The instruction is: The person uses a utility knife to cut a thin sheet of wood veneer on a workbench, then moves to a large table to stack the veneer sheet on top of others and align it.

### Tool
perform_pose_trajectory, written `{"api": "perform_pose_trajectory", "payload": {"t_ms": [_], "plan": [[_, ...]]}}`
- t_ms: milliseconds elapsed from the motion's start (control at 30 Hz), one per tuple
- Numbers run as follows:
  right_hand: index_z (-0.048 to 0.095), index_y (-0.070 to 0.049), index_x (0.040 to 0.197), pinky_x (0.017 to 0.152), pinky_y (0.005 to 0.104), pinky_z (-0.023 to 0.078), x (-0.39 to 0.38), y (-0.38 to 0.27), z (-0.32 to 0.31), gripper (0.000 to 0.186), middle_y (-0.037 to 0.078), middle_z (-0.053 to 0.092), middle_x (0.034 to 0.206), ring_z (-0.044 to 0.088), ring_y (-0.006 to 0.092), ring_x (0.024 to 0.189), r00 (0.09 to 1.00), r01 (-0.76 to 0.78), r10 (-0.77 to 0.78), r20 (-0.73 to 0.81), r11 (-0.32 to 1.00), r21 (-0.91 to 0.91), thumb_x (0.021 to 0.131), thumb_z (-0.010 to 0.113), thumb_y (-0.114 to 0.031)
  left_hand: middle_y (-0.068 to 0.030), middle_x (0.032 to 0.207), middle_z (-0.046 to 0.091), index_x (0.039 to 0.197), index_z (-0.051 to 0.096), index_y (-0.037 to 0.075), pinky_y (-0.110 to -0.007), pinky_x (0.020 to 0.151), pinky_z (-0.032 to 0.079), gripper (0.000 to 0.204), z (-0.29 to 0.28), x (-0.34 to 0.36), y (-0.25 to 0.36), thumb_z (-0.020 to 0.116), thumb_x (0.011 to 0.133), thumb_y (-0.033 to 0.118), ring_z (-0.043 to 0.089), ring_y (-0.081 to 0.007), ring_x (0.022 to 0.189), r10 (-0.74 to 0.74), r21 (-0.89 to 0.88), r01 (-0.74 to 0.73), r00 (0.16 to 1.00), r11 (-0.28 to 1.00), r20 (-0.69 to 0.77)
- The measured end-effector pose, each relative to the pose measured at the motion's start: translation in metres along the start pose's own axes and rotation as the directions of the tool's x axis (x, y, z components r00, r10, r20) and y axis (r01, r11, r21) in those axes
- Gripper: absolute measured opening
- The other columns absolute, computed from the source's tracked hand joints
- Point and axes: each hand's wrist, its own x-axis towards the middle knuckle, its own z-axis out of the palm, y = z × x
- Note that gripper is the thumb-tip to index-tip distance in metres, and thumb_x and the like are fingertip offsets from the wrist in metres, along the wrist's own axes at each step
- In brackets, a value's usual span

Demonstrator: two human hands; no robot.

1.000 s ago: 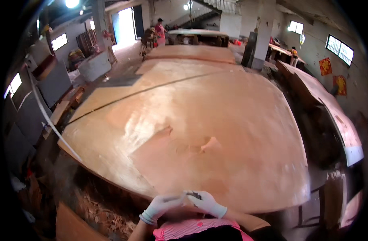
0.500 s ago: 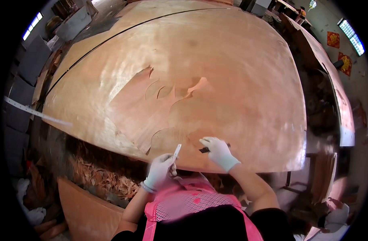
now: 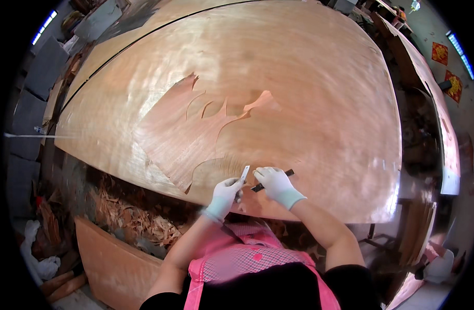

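Note:
My left hand [image 3: 227, 192], white-gloved, is closed around a narrow pale strip [image 3: 245, 172] whose tip points up and away. Close on its right, my right hand [image 3: 275, 183], also gloved, grips a dark flat bar [image 3: 288, 173]; both ends stick out past the fingers. Whether the bar has a blade I cannot tell. Both hands are over the near edge of a broad tan work surface [image 3: 319, 119]. Beyond the left hand lies a thin reddish-tan sheet [image 3: 177, 137] with curved cut edges. A darker reddish patch [image 3: 251, 205] shows between my wrists.
A heap of reddish scraps [image 3: 138, 219] lies below the surface's near left edge, beside a large brown panel [image 3: 113, 263]. Grey panels [image 3: 27, 124] stand at left, near a blurred thin pale strip [image 3: 40, 136]. Another long work surface [image 3: 433, 98] runs along the right.
Both hands have come closer together; the left moved up and right with its strip, the right slightly left. More of the dark bar shows. The view has shifted slightly.

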Motion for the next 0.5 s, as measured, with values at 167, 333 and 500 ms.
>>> {"api": "perform_pose_trajectory", "payload": {"t_ms": [167, 333, 500], "plan": [[0.057, -0.004, 0.125, 0.095, 0.0397, 0.048, 0.0, 0.002, 0.002, 0.049, 0.01, 0.062, 0.121, 0.061, 0.0272, 0.108, 0.999, 0.029, -0.03, 0.017, 0.999, 0.017, 0.077, 0.061, -0.006, -0.0012, 0.065, 0.06, 0.094, 0.068, 0.003, -0.025, 0.045, 0.042, 0.018, 0.003, 0.046, -0.014, 0.066, 0.094, 0.022, 0.052, -0.0096, 0.049, 0.013, 0.12, -0.008, 0.999, 0.993, -0.04], [0.053, -0.005, 0.135, 0.095, 0.0409, 0.048, 0.006, 0.003, -0.001, 0.055, 0.012, 0.057, 0.135, 0.061, 0.0274, 0.107, 0.998, 0.06, -0.06, 0.001, 0.998, 0.011, 0.08, 0.061, -0.01, -0.0036, 0.062, 0.061, 0.087, 0.068, 0.004, -0.027, 0.044, 0.042, 0.021, 0.004, 0.054, -0.015, 0.068, 0.093, 0.024, 0.054, -0.0116, 0.046, -0.033, 0.134, 0.046, 0.994, 0.99, -0.101], [0.05, -0.004, 0.138, 0.096, 0.0408, 0.047, 0.011, 0.002, 0.0, 0.061, 0.012, 0.051, 0.143, 0.059, 0.0271, 0.107, 0.994, 0.068, -0.054, 0.093, 0.987, -0.146, 0.081, 0.065, -0.02, -0.0067, 0.065, 0.063, 0.086, 0.066, 0.0, -0.027, 0.044, 0.044, 0.024, 0.003, 0.028, -0.003, 0.067, 0.093, 0.023, 0.055, -0.0124, 0.046, -0.031, 0.23, 0.055, 0.994, 0.972, -0.107]]}}
